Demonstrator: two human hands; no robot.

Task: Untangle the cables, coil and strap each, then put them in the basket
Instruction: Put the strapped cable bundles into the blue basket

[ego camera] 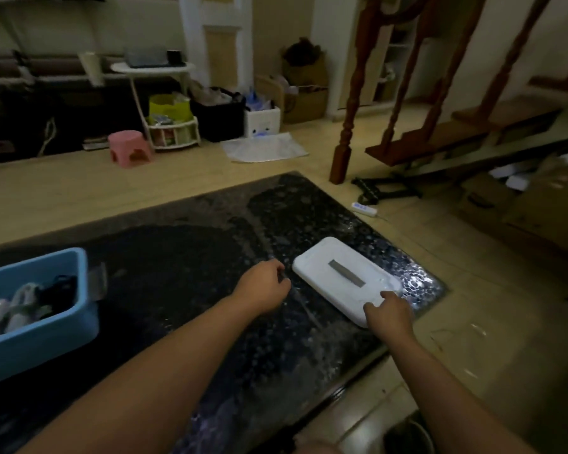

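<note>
Both forearms are stretched over one dark speckled table. One blue basket, with bundled cables inside, is seen at the near left. One white flat box is touched at its near edge by the right hand, fingers bent. Something thin and dark is pinched in the curled left hand; what it is cannot be told.

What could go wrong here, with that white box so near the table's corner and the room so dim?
The white box lies close to the dark table's right edge; the right hand touching its near end might nudge it off onto the floor. The left hand seems to pinch something thin and dark, hard to make out against the speckled top, so a cable could be missed or snagged. The blue basket sits far to the left, a long carry.
</note>
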